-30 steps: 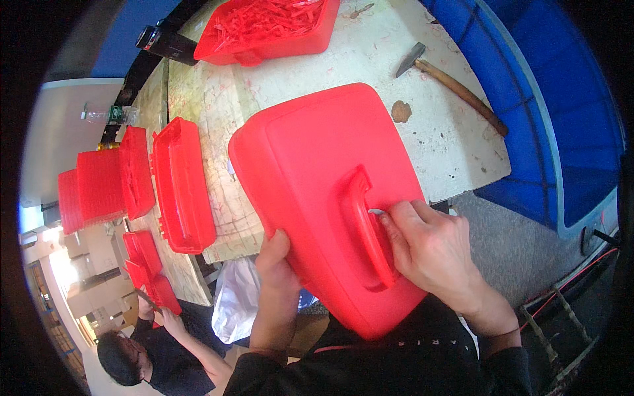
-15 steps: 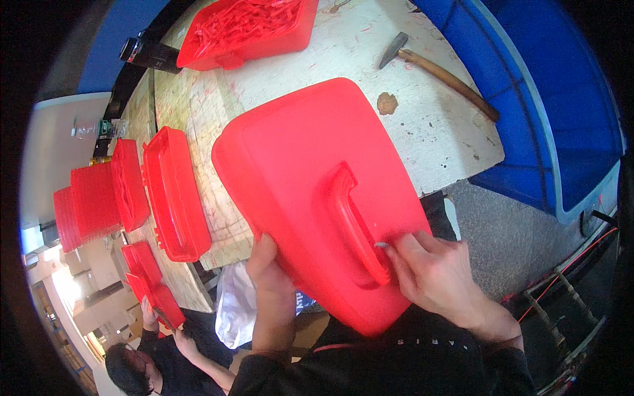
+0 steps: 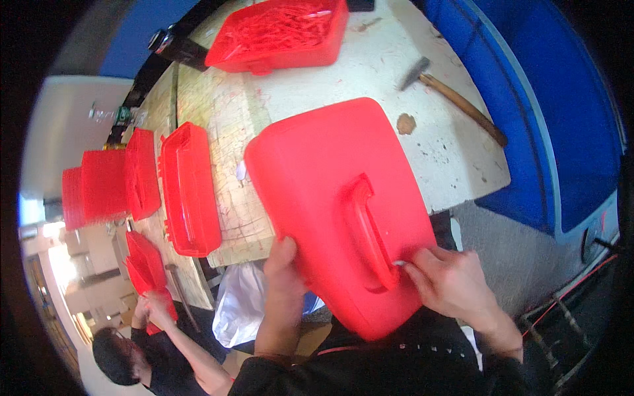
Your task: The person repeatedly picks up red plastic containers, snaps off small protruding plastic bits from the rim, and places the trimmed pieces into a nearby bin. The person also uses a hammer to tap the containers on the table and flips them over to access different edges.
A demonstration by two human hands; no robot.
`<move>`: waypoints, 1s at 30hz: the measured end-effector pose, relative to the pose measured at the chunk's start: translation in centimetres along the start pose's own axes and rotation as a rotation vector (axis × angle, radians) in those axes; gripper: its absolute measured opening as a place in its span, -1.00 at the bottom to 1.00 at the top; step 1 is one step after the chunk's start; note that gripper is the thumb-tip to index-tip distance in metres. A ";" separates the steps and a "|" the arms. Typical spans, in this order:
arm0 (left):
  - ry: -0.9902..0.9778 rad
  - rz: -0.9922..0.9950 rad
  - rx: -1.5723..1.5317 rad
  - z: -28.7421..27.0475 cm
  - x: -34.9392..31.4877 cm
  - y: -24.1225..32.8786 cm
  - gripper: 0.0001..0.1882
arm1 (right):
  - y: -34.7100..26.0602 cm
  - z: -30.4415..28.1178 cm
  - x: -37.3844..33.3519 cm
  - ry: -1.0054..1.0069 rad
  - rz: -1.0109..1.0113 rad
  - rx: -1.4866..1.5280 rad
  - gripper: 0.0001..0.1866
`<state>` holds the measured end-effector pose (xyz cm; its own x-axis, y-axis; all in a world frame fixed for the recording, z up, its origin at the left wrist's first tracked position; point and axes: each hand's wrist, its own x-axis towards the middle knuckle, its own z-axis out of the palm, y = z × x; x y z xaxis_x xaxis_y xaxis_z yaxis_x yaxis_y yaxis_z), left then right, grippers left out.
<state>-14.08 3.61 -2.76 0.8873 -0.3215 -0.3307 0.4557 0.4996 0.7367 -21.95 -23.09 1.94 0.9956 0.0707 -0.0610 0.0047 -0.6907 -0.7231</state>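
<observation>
A large red plastic lid [image 3: 310, 165] with rounded corners and a moulded handle [image 3: 366, 231] is tilted in front of me, its near end close to my body. My left hand [image 3: 284, 270] grips its left edge, thumb on top, fingers hidden. At the near end of the handle, my right hand [image 3: 456, 284] is closed in a pinch. From its fingertips pokes a small tool with a pale tip [image 3: 399, 263], touching or nearly touching the handle; most of it is hidden in the hand.
On the white worktable [image 3: 449, 178] lie a hammer [image 3: 456, 102], a red tub of red plastic scraps [image 3: 281, 39] and a long red tray [image 3: 189, 191]. Stacked red parts [image 3: 102, 181] stand left. A blue bin [image 3: 528, 119] borders the right. A co-worker [image 3: 158, 350] handles red parts lower left.
The lid and both my hands appear slightly lower and to the right, as does the table. My right hand stays by the handle's near end. The co-worker's hands have come together.
</observation>
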 end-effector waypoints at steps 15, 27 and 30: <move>-0.357 0.002 0.176 4.5 -2.1 1.4 -0.60 | -2.8 3.2 3.1 0.065 -0.051 0.470 -0.82; 0.227 0.599 1.377 2.1 -7.1 23.2 -0.58 | -1.7 2.0 5.5 -0.186 -0.049 0.287 -0.80; 0.622 0.444 2.079 -2.9 -0.4 23.1 -0.65 | 0.2 2.9 5.1 -0.200 -0.029 0.204 -0.78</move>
<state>-3.73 17.60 12.70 0.9780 -0.0309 0.2064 -0.0441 -0.9972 0.0597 -17.19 -20.80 -0.53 0.9572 0.2425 -0.1581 -0.0063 -0.5286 -0.8488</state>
